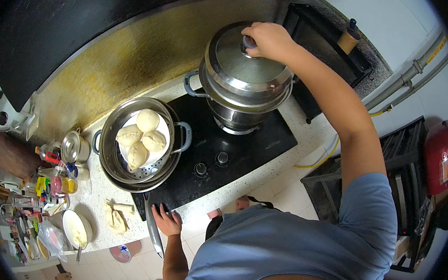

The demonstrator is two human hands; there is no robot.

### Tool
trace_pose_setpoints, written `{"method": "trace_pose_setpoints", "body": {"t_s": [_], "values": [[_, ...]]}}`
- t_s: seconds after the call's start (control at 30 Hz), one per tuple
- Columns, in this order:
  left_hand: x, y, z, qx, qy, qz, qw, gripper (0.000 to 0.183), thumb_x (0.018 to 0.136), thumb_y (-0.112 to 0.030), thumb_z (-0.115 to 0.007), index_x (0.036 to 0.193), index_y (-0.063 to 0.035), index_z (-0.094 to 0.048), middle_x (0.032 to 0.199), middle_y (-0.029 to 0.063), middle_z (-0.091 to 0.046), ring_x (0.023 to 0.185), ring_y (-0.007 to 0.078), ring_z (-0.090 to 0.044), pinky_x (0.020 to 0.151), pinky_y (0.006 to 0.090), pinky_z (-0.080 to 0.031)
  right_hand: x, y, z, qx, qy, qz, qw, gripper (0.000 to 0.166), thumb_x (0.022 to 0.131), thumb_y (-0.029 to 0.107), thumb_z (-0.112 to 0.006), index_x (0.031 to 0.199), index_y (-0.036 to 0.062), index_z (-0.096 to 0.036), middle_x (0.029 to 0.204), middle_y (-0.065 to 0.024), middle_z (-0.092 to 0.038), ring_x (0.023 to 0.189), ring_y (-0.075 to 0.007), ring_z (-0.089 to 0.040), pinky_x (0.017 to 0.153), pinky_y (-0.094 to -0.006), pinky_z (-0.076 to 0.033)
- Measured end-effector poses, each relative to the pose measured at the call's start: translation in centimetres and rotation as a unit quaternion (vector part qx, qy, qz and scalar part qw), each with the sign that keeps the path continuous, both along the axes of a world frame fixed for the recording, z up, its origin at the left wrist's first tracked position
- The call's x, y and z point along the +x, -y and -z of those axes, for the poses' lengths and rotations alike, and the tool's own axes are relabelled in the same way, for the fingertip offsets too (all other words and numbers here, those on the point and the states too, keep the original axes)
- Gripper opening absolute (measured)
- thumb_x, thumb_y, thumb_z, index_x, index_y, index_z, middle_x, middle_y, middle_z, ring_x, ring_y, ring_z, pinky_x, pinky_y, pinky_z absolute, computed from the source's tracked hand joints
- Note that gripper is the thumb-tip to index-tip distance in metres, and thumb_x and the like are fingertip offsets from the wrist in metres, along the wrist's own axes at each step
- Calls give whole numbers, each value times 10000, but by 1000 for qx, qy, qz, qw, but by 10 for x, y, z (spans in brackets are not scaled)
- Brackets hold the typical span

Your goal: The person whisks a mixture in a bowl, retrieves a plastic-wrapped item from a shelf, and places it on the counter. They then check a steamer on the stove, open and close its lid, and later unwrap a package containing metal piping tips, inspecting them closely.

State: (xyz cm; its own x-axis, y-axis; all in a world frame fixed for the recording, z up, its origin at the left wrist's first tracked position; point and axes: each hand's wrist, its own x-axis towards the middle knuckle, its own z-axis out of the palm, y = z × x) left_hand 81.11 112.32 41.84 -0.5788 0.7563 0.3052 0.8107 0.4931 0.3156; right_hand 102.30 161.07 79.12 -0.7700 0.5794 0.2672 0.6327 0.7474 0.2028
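My right hand grips the knob of a glass-and-steel pot lid. The lid is on a steel steamer pot over the far right burner; where its rim meets the pot is hard to judge. My left hand rests with fingers apart on the front edge of the black glass cooktop, just right of a grey pan handle. To the left, a perforated steel steamer basket sits on a pan and holds several pale dough buns on a white liner.
A white bowl with a utensil and a crumpled beige cloth lie on the left counter. Jars and bottles crowd the far left. A black rack stands right of the steamer pot. A range hood overhangs the back.
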Motion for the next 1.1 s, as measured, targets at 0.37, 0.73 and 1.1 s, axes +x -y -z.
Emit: {"method": "trace_pose_setpoints", "body": {"t_s": [0.37,0.73,1.1], "values": [[7,3,2,-22,79,-98,992,609,804,-237,-574,1322,-6,-352,1363,320,-285,1280,452,-267,1067,530,-163,61,151,18,132,-511,-195,826,320,851,62,-536,1157,-29,-529,1159,-199,-559,1117,-277,-522,998,-387,-384],[83,147,1,-50,1,-388,920,604,797,-221,-604,1309,-19,-354,1376,263,-265,1291,397,-246,1055,549,-179,-5,276,179,-375,-313,-448,749,139,687,5,-638,809,72,-631,830,-59,-627,823,-224,-596,893,-409,-404],[67,326,47,-46,45,-647,759,595,792,-201,-627,1304,-41,-369,1368,247,-295,1250,393,-313,1037,499,-234,-67,403,272,-542,47,-434,718,113,780,150,-609,750,41,-609,740,-119,-609,733,-305,-578,692,-390,-450]]}}
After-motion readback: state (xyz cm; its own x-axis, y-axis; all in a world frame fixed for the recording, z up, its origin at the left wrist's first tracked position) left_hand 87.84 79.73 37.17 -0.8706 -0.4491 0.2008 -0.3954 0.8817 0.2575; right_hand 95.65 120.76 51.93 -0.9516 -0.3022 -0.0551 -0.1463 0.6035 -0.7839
